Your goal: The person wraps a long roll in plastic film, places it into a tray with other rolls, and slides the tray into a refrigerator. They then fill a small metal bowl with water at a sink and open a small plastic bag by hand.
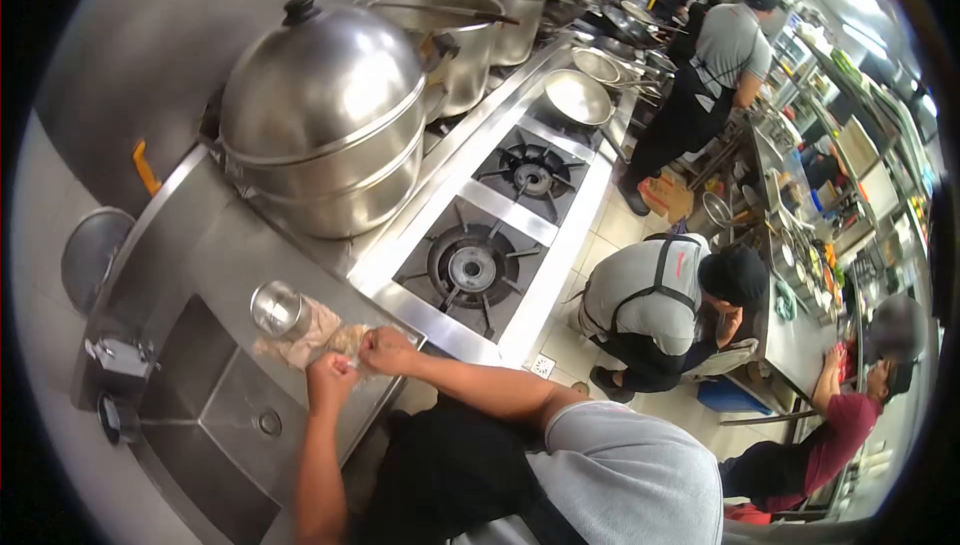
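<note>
My left hand [331,379] is closed, its fingers pinching what looks like the edge of a clear plastic bag [348,338] with pale contents. Close beside it, my right hand [388,351] is also closed at the bag, from the side nearer the stove. My fingers partly cover the bag, and its contents are too small to name. Against it lies another pale, pinkish plastic bag [308,343] on the steel counter. A round metal container [279,309] stands just beyond, touching or nearly touching that bag.
A steel sink [215,395] lies to my left. Ahead stands a large domed steamer pot [320,115], beside stove burners [474,267] and tall stockpots [445,55]. One person [650,290] bends low at my right; others work along the prep counter [800,340] and aisle.
</note>
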A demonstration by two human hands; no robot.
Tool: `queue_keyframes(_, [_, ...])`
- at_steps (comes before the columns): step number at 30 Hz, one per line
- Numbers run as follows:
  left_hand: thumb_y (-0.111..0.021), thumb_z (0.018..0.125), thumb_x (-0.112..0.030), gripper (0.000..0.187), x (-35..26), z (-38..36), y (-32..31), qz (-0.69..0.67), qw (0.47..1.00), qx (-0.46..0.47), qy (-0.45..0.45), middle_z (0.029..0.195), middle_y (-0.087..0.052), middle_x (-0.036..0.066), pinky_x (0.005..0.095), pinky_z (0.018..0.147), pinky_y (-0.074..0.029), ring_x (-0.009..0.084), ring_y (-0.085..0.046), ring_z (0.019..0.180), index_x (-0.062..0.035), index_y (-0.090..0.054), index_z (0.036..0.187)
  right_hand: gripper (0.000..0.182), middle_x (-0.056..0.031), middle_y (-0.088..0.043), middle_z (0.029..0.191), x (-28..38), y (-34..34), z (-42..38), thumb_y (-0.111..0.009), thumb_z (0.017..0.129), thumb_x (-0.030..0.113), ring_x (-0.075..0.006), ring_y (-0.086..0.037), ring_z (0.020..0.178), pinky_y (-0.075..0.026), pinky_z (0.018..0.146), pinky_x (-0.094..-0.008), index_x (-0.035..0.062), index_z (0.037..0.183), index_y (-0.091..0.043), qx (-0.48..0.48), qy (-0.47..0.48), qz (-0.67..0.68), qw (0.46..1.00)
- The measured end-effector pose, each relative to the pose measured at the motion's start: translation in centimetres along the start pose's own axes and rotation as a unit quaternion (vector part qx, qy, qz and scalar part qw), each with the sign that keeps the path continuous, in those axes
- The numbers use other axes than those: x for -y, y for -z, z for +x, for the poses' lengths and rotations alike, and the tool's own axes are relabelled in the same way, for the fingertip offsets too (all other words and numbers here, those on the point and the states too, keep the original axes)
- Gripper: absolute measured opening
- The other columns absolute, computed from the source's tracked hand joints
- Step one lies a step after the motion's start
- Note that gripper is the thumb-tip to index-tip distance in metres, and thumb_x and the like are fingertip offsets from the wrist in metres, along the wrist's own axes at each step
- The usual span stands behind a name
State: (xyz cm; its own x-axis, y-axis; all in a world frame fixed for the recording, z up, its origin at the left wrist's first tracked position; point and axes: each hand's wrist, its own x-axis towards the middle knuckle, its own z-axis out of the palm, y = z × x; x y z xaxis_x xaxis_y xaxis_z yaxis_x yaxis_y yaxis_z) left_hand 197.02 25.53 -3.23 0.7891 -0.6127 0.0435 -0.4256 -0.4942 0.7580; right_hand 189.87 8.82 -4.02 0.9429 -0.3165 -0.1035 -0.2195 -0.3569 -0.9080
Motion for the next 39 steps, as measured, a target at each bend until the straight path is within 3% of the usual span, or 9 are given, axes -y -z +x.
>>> queue_keyframes(1, [-0.068,0.07,-0.005,0.009,0.2,0.0,0.0,-0.075,0.995,0.004,0.058,0.065,-0.065,0.01,0.0305,0.057,-0.05,0.0162,-0.06,0.056,-0.0003,-0.065,0.077,0.018,-0.015,-0.06,0.061,0.2,0.0,-0.2,-0.061,0.076,0.022,-0.0297,-0.061,0.059,-0.048,0.059,-0.0404,0.0046,0.07,-0.062,0.003,0.002,0.01,1.0])
queue_keyframes(5, [-0.067,0.071,-0.004,0.006,-0.7,-0.1,0.1,-0.112,0.991,-0.01,0.069,0.063,-0.062,0.004,0.0258,0.056,-0.047,0.0077,-0.055,0.057,0.0001,-0.064,0.073,0.017,-0.0175,-0.061,0.065,-0.2,-0.3,-0.2,-0.059,0.077,0.02,-0.0334,-0.06,0.062,-0.048,0.06,-0.0414,0.0029,0.073,-0.062,-0.037,0.017,-0.043,0.998])
queue_keyframes(7, [-0.066,0.071,-0.003,0.005,-1.0,-0.2,-0.2,-0.073,0.996,-0.01,0.043,0.064,-0.062,0.005,0.0263,0.055,-0.047,0.0088,-0.055,0.056,0.0002,-0.063,0.071,0.018,-0.0204,-0.062,0.071,0.1,0.2,-0.1,-0.058,0.077,0.019,-0.0358,-0.06,0.066,-0.048,0.062,-0.0418,0.0016,0.078,-0.063,-0.042,0.095,-0.026,0.994])
queue_keyframes(12, [-0.067,0.07,-0.003,0.005,-0.9,-0.7,-0.2,0.016,1.0,-0.005,-0.021,0.07,-0.061,0.012,0.0336,0.055,-0.048,0.0221,-0.059,0.058,-0.0003,-0.065,0.073,0.018,-0.0163,-0.067,0.078,0.4,2.1,1.6,-0.064,0.079,0.019,-0.0298,-0.065,0.071,-0.049,0.067,-0.0398,0.0054,0.088,-0.071,0.195,0.147,-0.069,0.967])
queue_keyframes(17, [-0.066,0.072,-0.003,0.004,-0.4,-1.2,0.0,-0.017,0.999,0.016,-0.036,0.074,-0.06,0.012,0.0358,0.059,-0.048,0.0243,-0.059,0.062,-0.0008,-0.062,0.074,0.017,-0.0178,-0.068,0.078,0.4,1.4,1.8,-0.063,0.078,0.019,-0.033,-0.065,0.071,-0.05,0.068,-0.0425,0.0053,0.082,-0.072,0.197,0.115,-0.101,0.968])
queue_keyframes(20, [-0.064,0.075,-0.002,0.006,-0.5,-1.5,0.0,0.013,0.998,0.035,-0.047,0.08,-0.059,0.014,0.039,0.065,-0.048,0.0287,-0.059,0.071,-0.0003,-0.06,0.078,0.024,-0.0216,-0.067,0.078,1.2,1.0,1.8,-0.06,0.079,0.023,-0.0395,-0.065,0.073,-0.051,0.067,-0.0459,0.0019,0.072,-0.068,0.202,0.144,-0.268,0.931])
queue_keyframes(24, [-0.062,0.078,-0.001,0.006,-1.7,-1.4,0.4,0.028,0.996,0.056,-0.063,0.087,-0.059,0.018,0.0449,0.076,-0.046,0.0368,-0.057,0.084,0.0003,-0.059,0.083,0.023,-0.0246,-0.067,0.078,3.0,1.3,0.9,-0.061,0.079,0.022,-0.0401,-0.067,0.079,-0.054,0.071,-0.0454,0.0009,0.073,-0.069,0.189,0.112,-0.31,0.925])
queue_keyframes(30, [-0.06,0.081,-0.003,0.004,-2.4,-1.4,0.1,0.098,0.984,0.044,-0.142,0.089,-0.059,0.02,0.0479,0.081,-0.044,0.0394,-0.056,0.09,0.0002,-0.059,0.084,0.025,-0.0222,-0.067,0.077,2.8,0.8,0.9,-0.062,0.076,0.024,-0.0383,-0.067,0.078,-0.054,0.07,-0.0451,-0.0002,0.072,-0.068,0.192,0.145,-0.352,0.905])
queue_keyframes(39, [-0.07,0.07,-0.011,0.014,-2.7,-1.0,0.7,0.015,0.993,0.057,-0.101,0.073,-0.061,0.016,0.0452,0.065,-0.049,0.0364,-0.06,0.07,-0.0016,-0.06,0.071,0.024,-0.0195,-0.066,0.077,0.7,0.6,1.0,-0.061,0.076,0.025,-0.0369,-0.064,0.079,-0.051,0.075,-0.0442,0.0016,0.075,-0.066,0.166,0.289,-0.306,0.892])
